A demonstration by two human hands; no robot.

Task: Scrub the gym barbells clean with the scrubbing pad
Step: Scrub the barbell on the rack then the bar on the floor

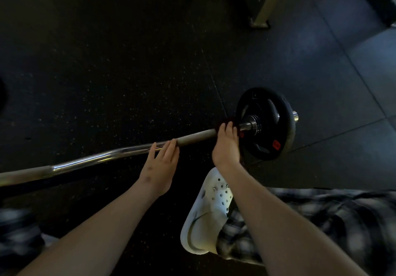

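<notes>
Dim gym with a black speckled rubber floor [107, 61]; lighting is low and detail is poor.

Right hand [226, 145] is clenched over a dark red scrubbing pad [222, 122], fingers curled across the top and wrapping the pad onto the bar. Only the pad's upper edge and a small red bit below the fingers show; the rest is hidden under the hand. The pad sits on the bar right beside the inner collar, just short of the weight plate.

Left hand [159, 166] is released: fingers straight and together, tips lying on the bar, palm down, nothing grasped. It is further along the shaft toward the middle, apart from the right hand.

Long chrome steel barbell [192, 137] lies across the floor from the left edge to the right of centre, with a dull grey stretch between the two hands and shinier metal to the left. Round black weight plate [265, 123] with cut-out grips and a red label is loaded on its right end, the silver sleeve tip poking out past it.

White perforated foam clog [205, 211] with small charms is under the right forearm, next to black-and-white plaid trousers [321, 222]. Grey floor tiles [342, 72] cover the right side. Pale metal rack leg [265, 3] stands at the top, well apart from the barbell.
</notes>
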